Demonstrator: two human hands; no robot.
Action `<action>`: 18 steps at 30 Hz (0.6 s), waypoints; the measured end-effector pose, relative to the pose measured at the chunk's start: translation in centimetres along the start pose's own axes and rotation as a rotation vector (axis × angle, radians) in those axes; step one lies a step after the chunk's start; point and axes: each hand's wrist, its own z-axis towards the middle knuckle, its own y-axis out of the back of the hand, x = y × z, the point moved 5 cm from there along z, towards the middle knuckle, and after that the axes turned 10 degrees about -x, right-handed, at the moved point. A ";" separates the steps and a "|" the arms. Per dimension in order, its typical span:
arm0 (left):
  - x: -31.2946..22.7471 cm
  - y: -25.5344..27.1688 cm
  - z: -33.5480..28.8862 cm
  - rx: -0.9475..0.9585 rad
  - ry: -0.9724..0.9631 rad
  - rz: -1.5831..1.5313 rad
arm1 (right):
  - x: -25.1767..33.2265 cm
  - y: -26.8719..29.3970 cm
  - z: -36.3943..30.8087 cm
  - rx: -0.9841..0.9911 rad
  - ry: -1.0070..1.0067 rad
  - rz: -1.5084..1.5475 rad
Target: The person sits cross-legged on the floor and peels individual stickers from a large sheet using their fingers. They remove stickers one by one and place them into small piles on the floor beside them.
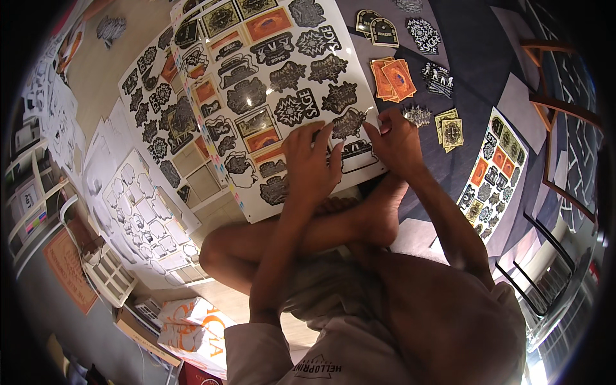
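A large white sticker sheet (256, 208) lies before my crossed legs, covered with black-and-white lettered stickers and orange and gold card-shaped ones. My left hand (312, 160) rests on its lower middle, fingers spread and palm down. At the sheet's right edge is my right hand (399, 144), its fingers curled in and its thumb beside a dark jagged sticker (348, 124). Whatever those fingers may pinch is too small to make out. Partly between the hands lies a dark rectangular sticker (358, 150) near the sheet's lower corner.
Right of the sheet are orange cards (393, 79), gold cards (450, 131), black arched stickers (384, 31) and lettered stickers (422, 36). A smaller sticker sheet (494, 173) lies further right. Leftward are used backing sheets (138, 212); a printed bag (192, 330) and chair (545, 276) stand nearby.
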 end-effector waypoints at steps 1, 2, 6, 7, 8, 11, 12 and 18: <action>-0.1 -0.6 0.1 0.012 0.018 0.022 | -0.1 -0.1 0.0 0.024 -0.043 0.012; -0.1 -1.3 0.5 0.011 0.029 0.040 | -0.2 0.0 0.2 0.035 -0.068 0.040; -0.3 -2.6 1.3 0.002 0.086 0.052 | -0.9 0.2 0.0 0.102 -0.156 0.132; -0.3 -2.8 1.4 0.016 0.102 0.049 | -0.9 0.3 -0.1 0.089 -0.151 0.163; -0.2 -2.9 1.6 0.029 0.115 0.042 | -0.9 0.3 -0.3 0.078 -0.158 0.188; 0.1 -2.9 1.9 0.102 0.129 0.052 | -1.2 0.6 -0.9 0.071 -0.217 0.198; 0.3 -3.0 2.0 0.122 0.130 0.057 | -1.4 0.7 -0.9 0.069 -0.239 0.189; 1.0 -3.0 3.0 0.158 0.141 -0.054 | -1.6 0.8 -0.9 0.049 -0.233 0.261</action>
